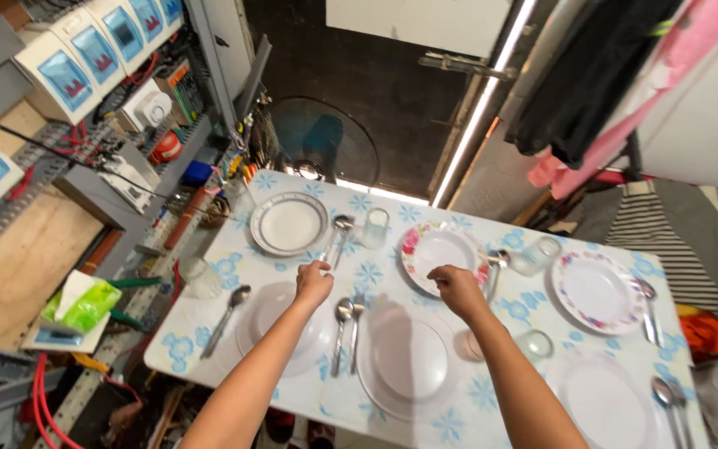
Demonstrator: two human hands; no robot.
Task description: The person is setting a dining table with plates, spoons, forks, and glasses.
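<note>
My left hand [313, 283] reaches over the table [209, 349], which has a blue-flowered cloth. Its fingers pinch the handle end of a metal spoon [341, 224] lying beside a grey-rimmed white plate [290, 223]. My right hand [456, 288] rests at the near rim of a flower-rimmed plate [440, 247], with its fingers curled over the edge. Below my hands lie two plain white plates [409, 357] with a pair of spoons [347, 320] between them.
More plates [596, 289], spoons [648, 303] and small glasses [375, 226] are spread over the table. A standing fan [317, 141] is behind the far edge. A rack of electrical boxes and wires [85, 75] runs along the left. Clothes [592, 75] hang at upper right.
</note>
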